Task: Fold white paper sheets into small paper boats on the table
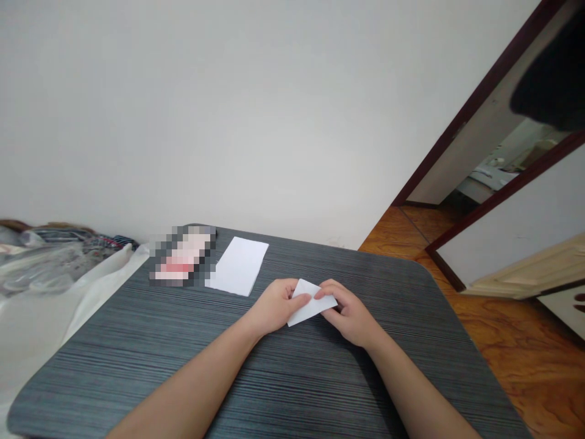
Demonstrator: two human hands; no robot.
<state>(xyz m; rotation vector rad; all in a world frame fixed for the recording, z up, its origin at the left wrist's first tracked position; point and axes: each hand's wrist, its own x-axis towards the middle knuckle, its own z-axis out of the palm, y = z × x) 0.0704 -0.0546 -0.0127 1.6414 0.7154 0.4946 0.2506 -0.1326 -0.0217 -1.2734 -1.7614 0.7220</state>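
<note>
A small piece of white paper (pixel 303 310), which looks folded, is held between my two hands above the table. My left hand (pixel 273 306) grips its left side, thumb lying across the top face. On the other side, my right hand (pixel 350 314) pinches the right part with its fingers on top and thumb near the lower edge. The undersides of the paper and some fingertips are hidden. Beyond my left hand, a stack or sheet of white paper (pixel 240 265) lies flat on the table.
The dark wood-grain table (pixel 183 341) stands against a white wall (pixel 274 122). A pixelated pinkish rectangular item (pixel 185 256) lies at its back left. Left of the table are plastic-wrapped things and cloth (pixel 68 262). A doorway and wooden floor (pixel 516 347) are on the right.
</note>
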